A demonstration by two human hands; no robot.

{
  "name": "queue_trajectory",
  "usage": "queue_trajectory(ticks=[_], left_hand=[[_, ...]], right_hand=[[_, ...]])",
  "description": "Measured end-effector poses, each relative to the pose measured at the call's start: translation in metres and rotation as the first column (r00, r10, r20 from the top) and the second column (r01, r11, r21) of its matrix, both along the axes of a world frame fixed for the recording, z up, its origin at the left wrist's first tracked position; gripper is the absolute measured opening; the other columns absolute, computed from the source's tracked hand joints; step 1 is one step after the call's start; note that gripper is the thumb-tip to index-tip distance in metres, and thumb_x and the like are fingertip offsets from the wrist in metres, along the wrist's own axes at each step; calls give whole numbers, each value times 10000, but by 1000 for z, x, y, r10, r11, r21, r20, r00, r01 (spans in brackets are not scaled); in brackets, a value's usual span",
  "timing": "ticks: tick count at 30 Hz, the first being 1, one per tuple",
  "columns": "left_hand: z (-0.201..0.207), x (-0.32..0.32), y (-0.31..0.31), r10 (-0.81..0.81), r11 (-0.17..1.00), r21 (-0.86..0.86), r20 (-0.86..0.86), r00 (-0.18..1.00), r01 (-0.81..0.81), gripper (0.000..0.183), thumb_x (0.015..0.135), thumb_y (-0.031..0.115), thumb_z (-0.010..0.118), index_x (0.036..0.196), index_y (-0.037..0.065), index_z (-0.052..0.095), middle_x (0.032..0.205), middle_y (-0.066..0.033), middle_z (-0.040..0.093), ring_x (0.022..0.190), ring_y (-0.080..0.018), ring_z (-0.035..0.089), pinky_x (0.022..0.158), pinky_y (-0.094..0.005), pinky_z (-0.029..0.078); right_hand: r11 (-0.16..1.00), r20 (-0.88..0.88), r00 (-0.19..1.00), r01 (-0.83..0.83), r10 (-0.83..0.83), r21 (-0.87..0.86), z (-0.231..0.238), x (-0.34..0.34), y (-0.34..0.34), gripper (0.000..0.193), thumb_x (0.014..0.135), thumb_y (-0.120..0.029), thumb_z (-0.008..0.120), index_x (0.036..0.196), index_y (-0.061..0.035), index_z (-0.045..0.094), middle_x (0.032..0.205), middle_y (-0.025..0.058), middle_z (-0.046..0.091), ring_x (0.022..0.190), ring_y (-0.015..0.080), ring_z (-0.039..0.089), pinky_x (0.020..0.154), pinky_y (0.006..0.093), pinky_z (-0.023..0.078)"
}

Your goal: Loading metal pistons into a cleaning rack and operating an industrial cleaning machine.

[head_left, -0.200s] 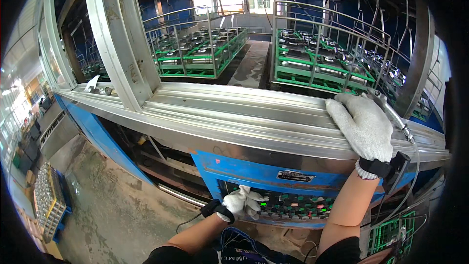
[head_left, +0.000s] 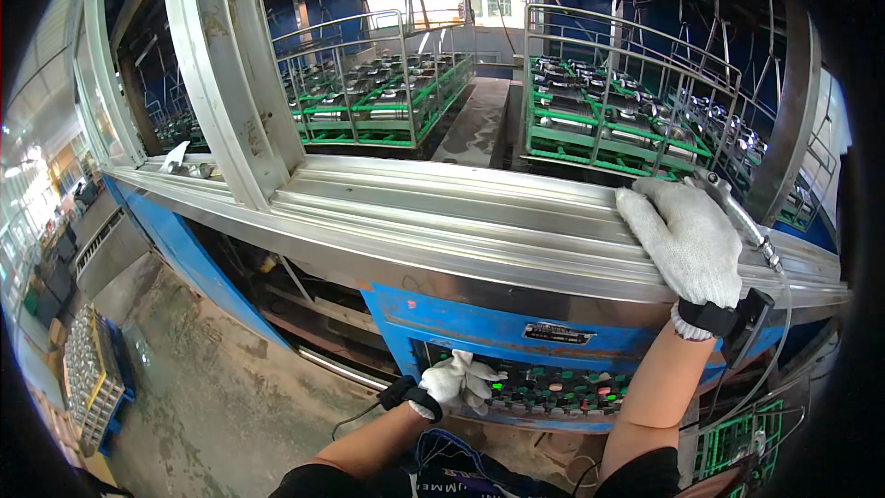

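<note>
My left hand (head_left: 452, 382), in a white knitted glove, is at the left end of a dark control panel (head_left: 560, 389) with rows of buttons and green lights. Its fingers are apart, and no held object shows. In a matching glove, my right hand (head_left: 690, 238) lies over the metal ledge (head_left: 461, 212), palm down, fingertips toward the far edge. Those fingertips are partly hidden. Just right of it lies a metal spray gun (head_left: 737, 207) with a thin hose, beside the hand rather than in it.
Behind the ledge hang wire racks (head_left: 608, 140) with green bars, loaded with shiny metal parts. A second rack (head_left: 364, 115) hangs to the left. A wide metal post (head_left: 226, 65) rises from the ledge. On the floor at left stands a crate (head_left: 92, 378) full of metal pieces.
The hanging racks have shifted slightly to the right and down. Both of my hands stay where they were.
</note>
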State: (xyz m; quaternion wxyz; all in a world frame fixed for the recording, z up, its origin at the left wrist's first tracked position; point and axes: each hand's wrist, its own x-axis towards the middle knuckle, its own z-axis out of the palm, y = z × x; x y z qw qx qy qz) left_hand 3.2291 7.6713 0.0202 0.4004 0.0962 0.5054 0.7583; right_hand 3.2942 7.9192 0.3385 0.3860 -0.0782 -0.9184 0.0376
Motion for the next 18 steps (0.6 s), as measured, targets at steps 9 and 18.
queue_trajectory(ticks=[9, 18], left_hand=[[8, 7, 8, 65, 995, -81, 4, 998, -64, 792, 913, 678, 322, 1308, 2, 443, 900, -197, 663, 564, -257, 613, 540, -462, 569], [-7, 2, 2, -1, 1000, -31, -132, 991, -3, 773, 936, 641, 314, 1504, 141, 155, 1127, -234, 619, 627, -258, 639, 560, -454, 592]], right_hand=[[999, -13, 1000, -22, 23, 23, 1, 5, 8, 476, 905, -508, 534, 922, -67, 713, 792, 180, 663, 809, 369, 643, 738, 450, 496], [1000, 35, 999, -15, 15, -8, 4, 5, 3, 479, 902, -511, 537, 938, -68, 717, 808, 180, 669, 818, 368, 644, 742, 453, 493]])
